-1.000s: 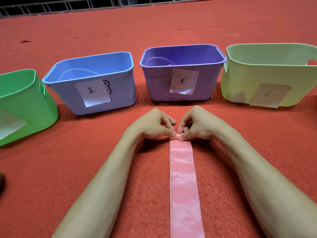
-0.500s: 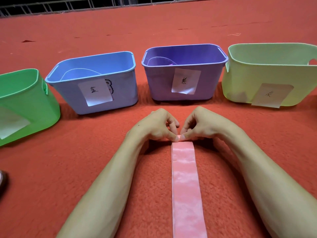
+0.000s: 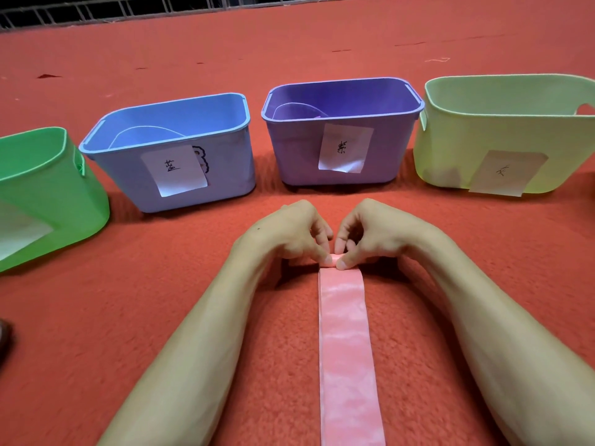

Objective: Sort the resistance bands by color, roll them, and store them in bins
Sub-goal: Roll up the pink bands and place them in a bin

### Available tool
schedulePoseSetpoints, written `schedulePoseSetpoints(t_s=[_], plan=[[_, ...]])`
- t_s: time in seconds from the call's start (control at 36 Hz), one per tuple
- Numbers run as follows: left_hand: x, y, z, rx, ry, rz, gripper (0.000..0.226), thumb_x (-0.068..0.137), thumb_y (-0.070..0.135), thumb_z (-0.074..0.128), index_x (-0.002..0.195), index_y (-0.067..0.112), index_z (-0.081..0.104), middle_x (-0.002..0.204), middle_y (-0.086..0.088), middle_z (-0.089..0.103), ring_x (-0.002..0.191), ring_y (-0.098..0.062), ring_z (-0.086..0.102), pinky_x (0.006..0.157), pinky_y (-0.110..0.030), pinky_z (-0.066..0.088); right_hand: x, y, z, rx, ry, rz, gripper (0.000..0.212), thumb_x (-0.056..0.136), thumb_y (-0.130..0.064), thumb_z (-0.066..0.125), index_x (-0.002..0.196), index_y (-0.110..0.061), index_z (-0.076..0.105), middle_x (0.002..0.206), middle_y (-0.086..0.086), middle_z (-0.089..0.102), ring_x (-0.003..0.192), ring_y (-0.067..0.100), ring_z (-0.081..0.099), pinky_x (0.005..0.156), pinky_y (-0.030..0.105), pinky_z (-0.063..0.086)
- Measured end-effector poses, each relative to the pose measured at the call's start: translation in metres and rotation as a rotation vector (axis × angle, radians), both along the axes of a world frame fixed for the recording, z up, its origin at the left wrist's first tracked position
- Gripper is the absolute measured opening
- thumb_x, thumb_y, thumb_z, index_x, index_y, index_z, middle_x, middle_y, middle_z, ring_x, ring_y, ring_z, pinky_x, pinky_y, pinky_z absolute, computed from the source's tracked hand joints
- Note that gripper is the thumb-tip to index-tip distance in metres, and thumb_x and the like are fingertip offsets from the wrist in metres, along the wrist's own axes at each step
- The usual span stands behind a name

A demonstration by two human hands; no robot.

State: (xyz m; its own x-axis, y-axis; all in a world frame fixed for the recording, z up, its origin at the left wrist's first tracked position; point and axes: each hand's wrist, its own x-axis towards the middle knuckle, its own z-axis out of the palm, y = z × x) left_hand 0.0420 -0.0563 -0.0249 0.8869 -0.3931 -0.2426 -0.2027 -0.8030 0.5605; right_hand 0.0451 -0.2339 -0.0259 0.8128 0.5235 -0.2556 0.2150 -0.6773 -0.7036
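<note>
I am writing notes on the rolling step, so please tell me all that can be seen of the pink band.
The pink band is a long flat strip, pale pink with a cloudy sheen, seemingly rubbery. It lies straight on the red carpet, running past the picture's bottom edge. Its far end is curled into a small roll, which the left hand and the right hand pinch.

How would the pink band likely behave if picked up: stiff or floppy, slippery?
Probably floppy: the pink band lies flat, hugging the carpet. Its glossy sheen suggests slipperiness. The tiny roll pinched by the left hand and right hand would likely unroll.
</note>
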Motion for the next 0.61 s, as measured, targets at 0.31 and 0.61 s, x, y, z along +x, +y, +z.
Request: schedulePoseSetpoints(t_s=[0.31, 0.61], plan=[[-0.017, -0.003, -0.006, -0.01, -0.013, 0.079, 0.022, 0.062, 0.016, 0.087, 0.061, 0.025, 0.067, 0.086, -0.003, 0.074, 0.082, -0.021, 0.07, 0.085, -0.041, 0.055, -0.011, 0.0, 0.001, -0.047, 0.0, -0.04, 0.009, 0.072, -0.018, 0.083, 0.075, -0.015, 0.075, 0.065, 0.006, 0.067, 0.056, 0.014, 0.054, 0.057, 0.03, 0.045], [-0.06, -0.003, -0.011, -0.175, -0.116, 0.199, 0.015, 0.071, 0.023, 0.084, 0.067, 0.015, 0.072, 0.065, 0.006, 0.07, 0.053, 0.001, 0.057, 0.058, -0.027, 0.052, -0.049, 0.005, -0.001, -0.088, -0.204, -0.175, 0.017, 0.065, -0.016, 0.085, 0.067, -0.023, 0.07, 0.071, -0.001, 0.072, 0.061, 0.007, 0.06, 0.057, 0.016, 0.045]])
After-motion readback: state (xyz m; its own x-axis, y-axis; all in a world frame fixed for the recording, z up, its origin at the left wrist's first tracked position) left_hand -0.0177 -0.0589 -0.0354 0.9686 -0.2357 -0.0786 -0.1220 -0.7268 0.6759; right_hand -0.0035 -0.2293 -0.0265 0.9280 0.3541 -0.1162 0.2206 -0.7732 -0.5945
